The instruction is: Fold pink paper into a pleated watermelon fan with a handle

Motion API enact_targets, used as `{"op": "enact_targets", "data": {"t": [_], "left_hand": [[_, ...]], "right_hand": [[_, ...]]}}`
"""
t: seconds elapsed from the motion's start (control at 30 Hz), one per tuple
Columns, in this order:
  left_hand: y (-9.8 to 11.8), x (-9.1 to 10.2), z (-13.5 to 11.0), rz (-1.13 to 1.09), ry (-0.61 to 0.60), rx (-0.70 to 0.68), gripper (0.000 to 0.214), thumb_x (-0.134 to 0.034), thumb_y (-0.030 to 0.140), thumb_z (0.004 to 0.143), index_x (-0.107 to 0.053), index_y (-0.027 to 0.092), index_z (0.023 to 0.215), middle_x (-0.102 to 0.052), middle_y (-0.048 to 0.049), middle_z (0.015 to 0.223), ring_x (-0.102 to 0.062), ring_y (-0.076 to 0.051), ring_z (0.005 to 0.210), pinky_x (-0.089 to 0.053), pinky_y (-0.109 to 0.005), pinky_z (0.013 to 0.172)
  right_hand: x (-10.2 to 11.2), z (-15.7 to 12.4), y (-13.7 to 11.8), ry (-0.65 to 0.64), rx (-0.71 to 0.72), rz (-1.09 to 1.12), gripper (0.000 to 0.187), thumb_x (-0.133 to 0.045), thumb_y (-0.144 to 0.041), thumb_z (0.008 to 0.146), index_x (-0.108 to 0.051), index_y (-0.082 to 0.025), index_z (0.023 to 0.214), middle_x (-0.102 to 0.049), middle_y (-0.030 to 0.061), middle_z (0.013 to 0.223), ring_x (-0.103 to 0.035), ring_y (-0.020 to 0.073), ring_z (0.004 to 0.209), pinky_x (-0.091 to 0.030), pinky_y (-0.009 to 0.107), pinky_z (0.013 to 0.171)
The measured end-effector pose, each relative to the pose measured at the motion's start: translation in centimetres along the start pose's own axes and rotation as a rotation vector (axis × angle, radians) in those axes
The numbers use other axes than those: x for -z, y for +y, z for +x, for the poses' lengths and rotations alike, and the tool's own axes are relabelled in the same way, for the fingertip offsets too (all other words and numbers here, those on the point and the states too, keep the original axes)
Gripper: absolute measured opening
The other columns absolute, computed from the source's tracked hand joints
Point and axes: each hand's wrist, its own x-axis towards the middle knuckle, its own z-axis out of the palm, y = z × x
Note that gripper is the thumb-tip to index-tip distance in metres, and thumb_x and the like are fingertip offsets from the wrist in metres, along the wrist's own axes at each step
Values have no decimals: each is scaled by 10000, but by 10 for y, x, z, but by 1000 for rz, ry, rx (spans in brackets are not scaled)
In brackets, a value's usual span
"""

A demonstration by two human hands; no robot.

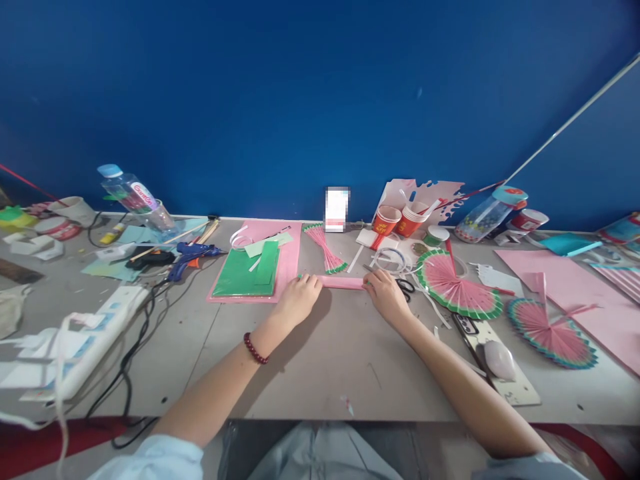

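A narrow folded strip of pink paper (343,283) stretches between my hands, just above or on the grey table. My left hand (301,293) is closed on its left end, and my right hand (385,292) pinches the right end. Green shows at both ends, by the fingertips. Behind the strip lies a pleated pink paper piece (327,250) with green edges, narrow in the middle. Black-handled scissors (406,288) rest beside my right hand, partly hidden by it. Green paper (245,272) in a clear sleeve lies on a pink sheet (293,247) near my left hand.
To the right are pink-and-green paper fans (463,283), a phone (467,325) and a white mouse (499,360). Red paper cups (413,220) stand at the back. On the left lie a blue glue gun (187,259), black cables (145,327) and a power strip (103,340).
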Motion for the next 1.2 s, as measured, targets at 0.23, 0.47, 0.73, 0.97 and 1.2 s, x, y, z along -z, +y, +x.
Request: {"op": "enact_targets", "data": {"t": [0.23, 0.47, 0.73, 0.97, 1.2], "left_hand": [[31, -5, -4, 46, 29, 152, 225, -440, 87, 823, -597, 83, 983, -554, -148, 913, -503, -277, 919, -424, -402, 786], [43, -2, -7, 13, 75, 242, 289, -478, 228, 826, -544, 129, 1090, -543, -124, 988, -471, -278, 940, -414, -418, 809], [49, -3, -10, -25, 71, 186, 386, -436, 323, 855, -550, 102, 1151, -466, -185, 1277, -398, -346, 1160, -335, -512, 954], [48, -10, -12, -89, 58, 162, 532, -458, 349, 841, -412, 178, 1342, -498, -151, 1266, -416, -348, 1139, -320, -540, 964], [43, -9, -11, -104, 63, 149, 491, -478, 298, 832, -439, 232, 1317, -509, -133, 1253, -414, -331, 1156, -313, -519, 970]], "right_hand": [[10, -2, -9, -129, 160, -243, 216, -421, -57, 858, -594, -172, 920, -579, 72, 901, -500, 204, 852, -352, 297, 746], [18, -12, -34, -209, 120, -391, 256, -462, -74, 829, -572, -159, 1045, -588, 98, 943, -517, 226, 875, -350, 328, 752], [19, -20, -59, -285, 23, -423, 452, -471, -171, 838, -472, -130, 1288, -585, 167, 1104, -532, 277, 1002, -401, 367, 782], [12, -24, -67, -269, -27, -463, 529, -483, -205, 827, -417, -132, 1347, -538, 205, 1222, -485, 319, 1130, -435, 397, 822], [10, -25, -69, -285, -14, -471, 545, -486, -208, 830, -411, -118, 1362, -531, 223, 1223, -493, 336, 1132, -448, 407, 811]]}}
